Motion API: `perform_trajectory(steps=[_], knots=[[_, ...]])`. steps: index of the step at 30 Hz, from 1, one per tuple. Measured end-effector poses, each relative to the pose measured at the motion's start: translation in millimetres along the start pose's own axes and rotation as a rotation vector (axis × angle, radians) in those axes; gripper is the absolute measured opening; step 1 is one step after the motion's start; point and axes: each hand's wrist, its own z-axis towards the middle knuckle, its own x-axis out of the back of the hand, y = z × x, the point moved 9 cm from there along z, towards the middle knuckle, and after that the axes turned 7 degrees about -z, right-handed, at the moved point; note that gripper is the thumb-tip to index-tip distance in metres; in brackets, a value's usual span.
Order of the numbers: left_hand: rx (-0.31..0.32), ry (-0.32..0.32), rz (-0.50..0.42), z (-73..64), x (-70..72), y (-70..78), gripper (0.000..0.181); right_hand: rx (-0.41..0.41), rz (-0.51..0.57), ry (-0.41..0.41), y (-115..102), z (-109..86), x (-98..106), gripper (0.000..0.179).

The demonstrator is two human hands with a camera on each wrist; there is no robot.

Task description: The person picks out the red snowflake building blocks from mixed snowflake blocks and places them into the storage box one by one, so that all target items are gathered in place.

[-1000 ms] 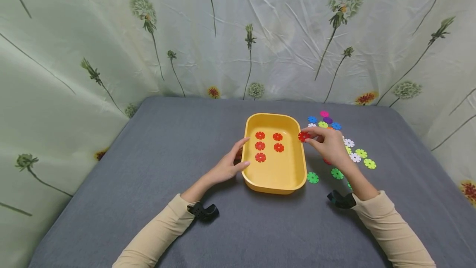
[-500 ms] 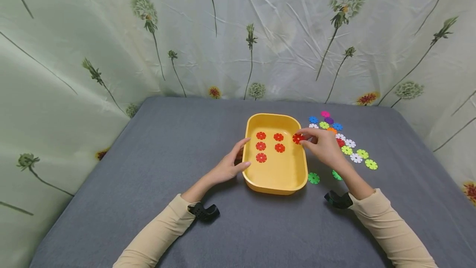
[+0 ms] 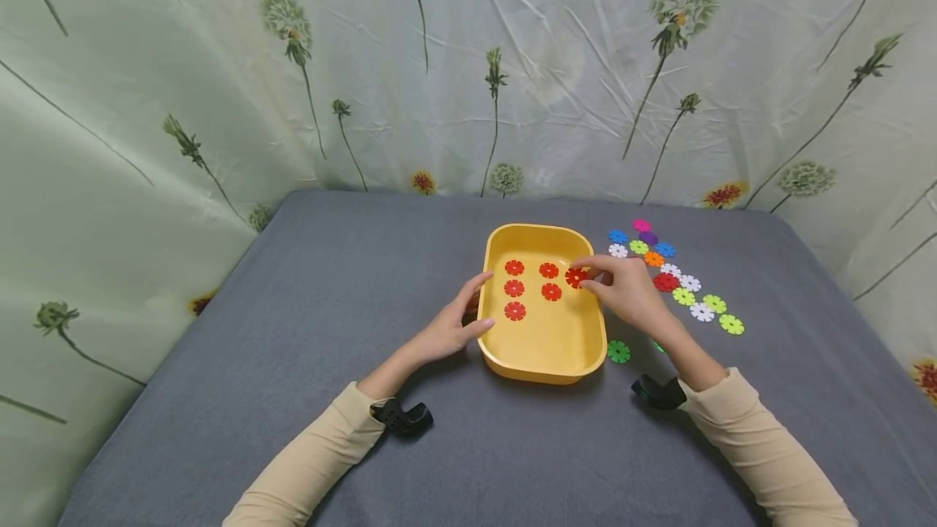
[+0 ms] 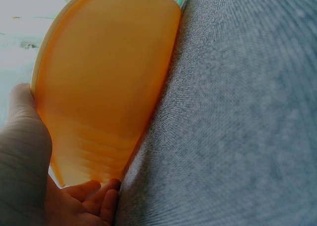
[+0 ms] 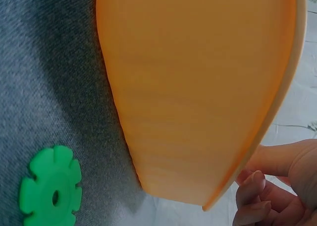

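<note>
In the head view, a yellow plastic tub [image 3: 542, 340] stands on the table with several red notched, flower-shaped discs [image 3: 515, 288] lying flat inside. My left hand [image 3: 444, 332] holds the tub's left side, with thumb and index fingertips over the rim and other fingers against the outer wall [image 4: 104, 87]. Over the right rim reaches my right hand [image 3: 625, 287], pinching another red disc [image 3: 576, 277] between thumb and fingertips, above the tub's inside. That disc is hidden behind the tub wall in the right wrist view.
Several loose discs lie on the grey cloth right of the tub, among them an orange disc [image 3: 654, 259], a red disc [image 3: 666, 281] and a yellow-green disc [image 3: 730, 324]. A green disc [image 3: 618, 351] lies close by the tub. A flowered curtain [image 3: 454, 104] hangs behind.
My right hand has moved left with the pinched red disc, from the tub's right rim to over its inside. My left hand and the tub have stayed put.
</note>
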Motion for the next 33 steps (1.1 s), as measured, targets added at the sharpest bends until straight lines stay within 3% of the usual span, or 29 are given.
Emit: perform_trajectory(steps=[6,11,26,33], knots=[[-0.029,-0.021,-0.007,-7.7,-0.9,28.8,0.068,0.028,0.0,-0.024,-3.9,1.9,-4.3,0.025],[-0.028,-0.016,-0.006,-8.5,-0.7,31.2,0.068,0.019,-0.002,-0.076,-5.6,3.3,-8.5,0.027],[-0.015,-0.015,0.018,-7.4,-0.6,26.8,0.069,0.044,-0.024,-0.128,-11.3,4.5,-15.0,0.026],[-0.031,0.005,0.001,2.3,0.3,-4.9,0.072,0.116,-0.08,-0.173,-20.7,6.3,-22.3,0.024]])
